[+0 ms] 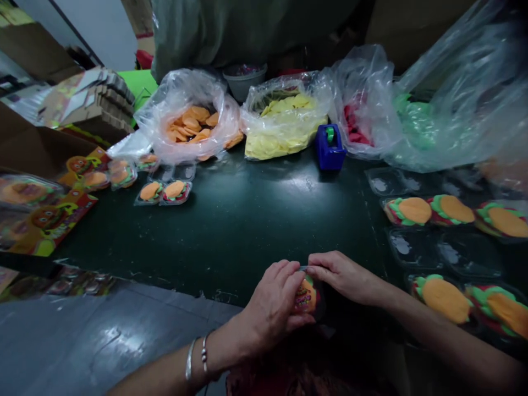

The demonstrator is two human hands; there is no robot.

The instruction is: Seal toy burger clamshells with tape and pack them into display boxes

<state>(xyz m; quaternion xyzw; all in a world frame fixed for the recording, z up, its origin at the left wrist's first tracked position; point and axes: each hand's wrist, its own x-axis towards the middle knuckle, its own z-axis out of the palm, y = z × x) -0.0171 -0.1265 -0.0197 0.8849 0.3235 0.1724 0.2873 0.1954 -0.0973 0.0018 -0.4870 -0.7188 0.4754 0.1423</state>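
At the table's near edge, a small clear plastic pack (308,297) with an orange-topped toy-like burger and a printed label sits between my hands. My left hand (270,300) curls over its left side, fingers across the top and thumb below. My right hand (340,275) has thumb and fingers pinched at the pack's upper right corner. Part of the pack is hidden by the left hand. To the right, orange burger pieces (445,297) with green and red layers lie in open clear trays (416,250).
Along the back stand plastic bags of orange pieces (192,125), yellow pieces (284,140), red pieces (358,124) and green pieces (416,115). A blue tape dispenser (330,151) stands before them. Filled packs (175,191) and printed cartons (53,220) are at left on the dark table (247,225).
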